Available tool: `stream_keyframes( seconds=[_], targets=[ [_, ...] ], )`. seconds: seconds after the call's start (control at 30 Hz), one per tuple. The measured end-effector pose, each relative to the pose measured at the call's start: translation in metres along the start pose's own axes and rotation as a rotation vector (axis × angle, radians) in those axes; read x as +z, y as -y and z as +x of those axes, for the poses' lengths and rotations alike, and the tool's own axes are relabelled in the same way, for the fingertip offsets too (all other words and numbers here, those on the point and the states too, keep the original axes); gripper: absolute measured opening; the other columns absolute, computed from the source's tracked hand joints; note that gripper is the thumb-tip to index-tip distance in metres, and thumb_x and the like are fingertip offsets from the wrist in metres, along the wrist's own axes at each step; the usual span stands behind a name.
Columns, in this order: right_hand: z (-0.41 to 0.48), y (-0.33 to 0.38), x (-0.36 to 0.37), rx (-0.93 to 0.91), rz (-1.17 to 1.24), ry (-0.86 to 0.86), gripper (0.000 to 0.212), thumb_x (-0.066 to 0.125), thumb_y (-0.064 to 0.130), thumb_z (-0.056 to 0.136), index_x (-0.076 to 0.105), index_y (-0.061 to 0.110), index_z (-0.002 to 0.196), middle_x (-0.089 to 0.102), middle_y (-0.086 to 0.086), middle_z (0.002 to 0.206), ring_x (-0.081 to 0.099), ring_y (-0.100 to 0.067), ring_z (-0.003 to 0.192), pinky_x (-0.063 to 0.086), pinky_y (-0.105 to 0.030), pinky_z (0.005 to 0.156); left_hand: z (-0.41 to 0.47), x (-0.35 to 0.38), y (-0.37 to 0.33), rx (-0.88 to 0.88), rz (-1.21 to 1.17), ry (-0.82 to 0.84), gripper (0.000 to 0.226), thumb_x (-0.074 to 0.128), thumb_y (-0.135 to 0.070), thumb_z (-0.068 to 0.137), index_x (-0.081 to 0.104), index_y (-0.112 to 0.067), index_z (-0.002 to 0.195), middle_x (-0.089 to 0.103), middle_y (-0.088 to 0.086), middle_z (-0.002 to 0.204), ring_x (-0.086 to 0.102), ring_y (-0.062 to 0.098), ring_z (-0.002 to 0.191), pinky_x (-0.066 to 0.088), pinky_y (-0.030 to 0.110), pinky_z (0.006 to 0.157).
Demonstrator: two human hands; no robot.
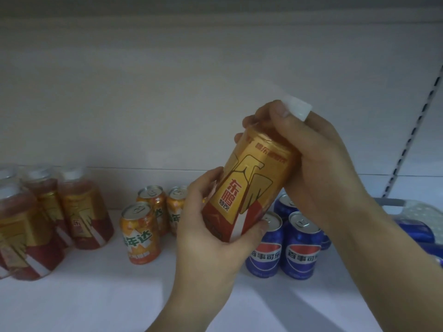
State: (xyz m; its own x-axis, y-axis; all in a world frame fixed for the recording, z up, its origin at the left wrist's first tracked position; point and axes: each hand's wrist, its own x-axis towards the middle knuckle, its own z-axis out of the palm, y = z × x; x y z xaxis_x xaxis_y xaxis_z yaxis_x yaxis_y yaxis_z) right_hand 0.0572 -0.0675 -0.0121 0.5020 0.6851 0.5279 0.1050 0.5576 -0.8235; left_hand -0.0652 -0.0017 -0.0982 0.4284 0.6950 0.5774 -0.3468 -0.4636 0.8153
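Though tilted, 东鹏特饮 bottle [249, 178]

Dim, bluish, slightly soft picture.
Arm shadows fall on the shelf [96, 295]; left-edge bottles [26, 226] blur and lean.

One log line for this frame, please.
gold-labelled bottle tilted, held above shelf | left hand grips its lower end | right hand grips its top | behind: orange cans, blue cans

glossy plastic bottle [249, 188] with shiny gold label, matt white plastic cap [298, 109], metal cans [140, 236], smooth white shelf [96, 295]
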Motion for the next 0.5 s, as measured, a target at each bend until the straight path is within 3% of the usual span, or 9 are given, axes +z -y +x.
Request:
stream_keyframes(
  seconds=[0.13, 0.2, 0.27, 0.4, 0.5],
  targets=[
    [0.0, 0.008, -0.012, -0.024, 0.272, -0.027, 0.016, 0.063, 0.026, 0.088, 0.068, 0.011, 0.086, 0.073, -0.009, 0.09, 0.073, -0.031, 0.09, 0.06, -0.043, 0.08, 0.0, 0.003, -0.007, -0.066, -0.197, 0.126, 0.068, 0.093, -0.032, 0.065, 0.059, -0.034, 0.123, 0.072, -0.017, 0.113, 0.072, 0.005, 0.101, 0.056, 0.015, 0.074],
    [0.0, 0.013, -0.023, -0.01, 0.37, -0.036, 0.019, 0.062, 0.03, 0.085, 0.067, 0.012, 0.089, 0.072, -0.009, 0.092, 0.073, -0.03, 0.091, 0.06, -0.044, 0.083, -0.001, 0.004, -0.009, -0.238, -0.429, 0.302, 0.067, 0.091, -0.049, 0.062, 0.065, -0.034, 0.122, 0.074, -0.001, 0.117, 0.073, 0.019, 0.103, 0.059, 0.023, 0.071],
    [-0.002, 0.014, -0.034, 0.005, 0.42, -0.041, 0.023, 0.058, 0.032, 0.087, 0.065, 0.012, 0.094, 0.071, -0.008, 0.093, 0.073, -0.027, 0.09, 0.06, -0.042, 0.083, -0.006, 0.009, -0.008, -0.32, -0.542, 0.42, 0.07, 0.091, -0.049, 0.061, 0.066, -0.031, 0.123, 0.073, 0.01, 0.117, 0.073, 0.032, 0.099, 0.06, 0.031, 0.065],
    [-0.003, 0.007, -0.054, 0.155, 0.281, -0.18, 0.031, 0.059, 0.039, 0.092, 0.067, 0.012, 0.103, 0.073, -0.01, 0.099, 0.072, -0.026, 0.093, 0.059, -0.041, 0.084, -0.023, 0.032, -0.006, -0.046, -0.154, 0.154, 0.079, 0.093, -0.014, 0.06, 0.06, -0.039, 0.128, 0.069, -0.013, 0.122, 0.068, 0.01, 0.112, 0.058, 0.024, 0.083],
    [-0.006, -0.004, -0.063, 0.358, 0.238, -0.352, 0.027, 0.064, 0.039, 0.098, 0.068, 0.013, 0.099, 0.071, -0.008, 0.09, 0.072, -0.024, 0.081, 0.061, -0.038, 0.076, -0.029, 0.04, -0.005, 0.147, 0.022, 0.047, 0.097, 0.094, -0.011, 0.055, 0.051, -0.043, 0.136, 0.059, -0.012, 0.131, 0.058, 0.02, 0.127, 0.057, 0.037, 0.093]
  ],
)
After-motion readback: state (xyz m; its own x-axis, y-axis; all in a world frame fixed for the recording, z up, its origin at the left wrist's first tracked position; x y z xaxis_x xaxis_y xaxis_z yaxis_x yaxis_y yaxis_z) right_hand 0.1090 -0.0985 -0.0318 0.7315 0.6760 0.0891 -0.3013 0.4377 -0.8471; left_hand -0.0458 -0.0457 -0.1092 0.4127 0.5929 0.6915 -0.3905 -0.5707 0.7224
